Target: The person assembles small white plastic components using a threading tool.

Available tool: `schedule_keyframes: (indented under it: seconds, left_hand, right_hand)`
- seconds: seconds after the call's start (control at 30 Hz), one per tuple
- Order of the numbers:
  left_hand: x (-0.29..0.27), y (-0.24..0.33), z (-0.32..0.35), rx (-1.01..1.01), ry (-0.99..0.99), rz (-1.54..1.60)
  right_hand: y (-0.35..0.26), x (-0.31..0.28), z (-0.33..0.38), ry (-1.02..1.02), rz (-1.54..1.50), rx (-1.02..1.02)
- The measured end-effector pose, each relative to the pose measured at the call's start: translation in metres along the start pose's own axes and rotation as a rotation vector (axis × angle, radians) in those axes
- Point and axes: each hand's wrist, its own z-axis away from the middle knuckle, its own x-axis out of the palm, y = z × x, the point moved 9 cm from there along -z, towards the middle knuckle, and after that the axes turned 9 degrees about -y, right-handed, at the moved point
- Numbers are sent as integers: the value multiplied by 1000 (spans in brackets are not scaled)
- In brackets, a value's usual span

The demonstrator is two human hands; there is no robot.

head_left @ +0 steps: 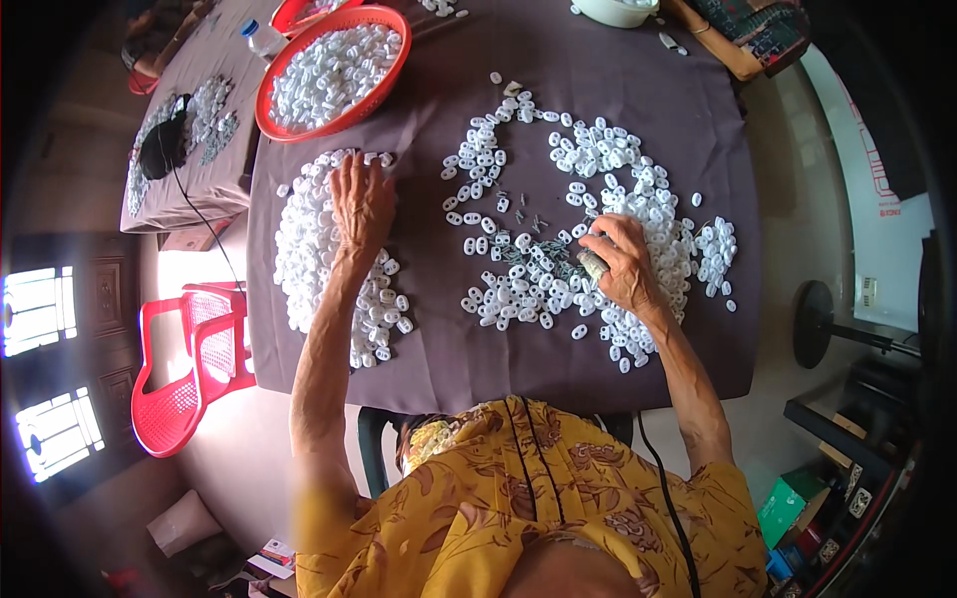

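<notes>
My left hand [361, 202] lies palm down, fingers spread, on a heap of small white plastic pieces [317, 254] at the left of the dark cloth-covered table [429, 329]. My right hand [622, 261] is closed around a small grey tool [592, 264], its tip down among scattered white pieces [518, 279] in the table's middle. Several small dark metal bits [530, 221] lie between the white pieces. More white pieces [618, 164] are spread to the right.
A red round basket [336, 70] full of white pieces stands at the back left. A white bowl [616, 10] sits at the far edge. A second table [194, 130] with pieces and a black object is at left. Red plastic chairs [194, 364] stand on the floor.
</notes>
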Motion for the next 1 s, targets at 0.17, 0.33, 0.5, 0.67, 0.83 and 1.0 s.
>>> schedule_keyframes:
  seconds: [0.17,0.33,0.5,0.67,0.83,1.0]
  left_hand:
    - [8,14,-14,102,45,38]
    - [15,-6,-20,81,14,-4]
    - [14,-31,-20,60,49,-41]
    - [22,-58,-22,-27,-35,-7]
    - [17,-76,-17,-25,-25,8]
    - [-13,-22,5,69,-40,147]
  right_hand:
    - [-3,-1,-1,8,6,3]
    - [-1,-2,-1,4,3,10]
    - [-1,-2,0,7,9,15]
    - [-3,-5,-1,40,-7,4]
    - [-6,-5,-4,25,-15,4]
    - [-4,-4,-4,12,-11,6]
